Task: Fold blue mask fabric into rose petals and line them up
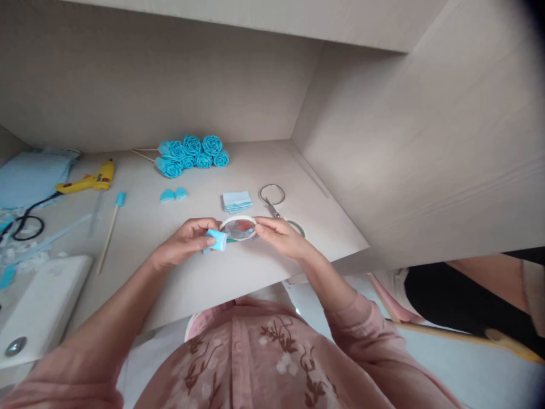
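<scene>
Between finger and thumb, my left hand [189, 241] grips a small light-blue rolled piece [218, 240], which looks like thin fabric or paper. My right hand [279, 234] is closed on the right rim of a white tape roll [237, 218], held above the table. The roll's left side meets the fingers of my left hand, and the blue piece partly covers it there. Just behind the roll lies a small stack of light-blue squares [237, 201]. Metal scissors [272, 208] lie beyond my right hand, by a thin ring [272, 194]; a second ring is partly hidden.
Blue rosette flowers [191, 154] on sticks lie at the back. Two small blue pieces [174, 195] sit before them. To the left are a blue-tipped stick [111, 230], a yellow glue gun [91, 179], blue sheets [36, 176] and a white power bank [46, 307]. A partition [426, 147] rises at right.
</scene>
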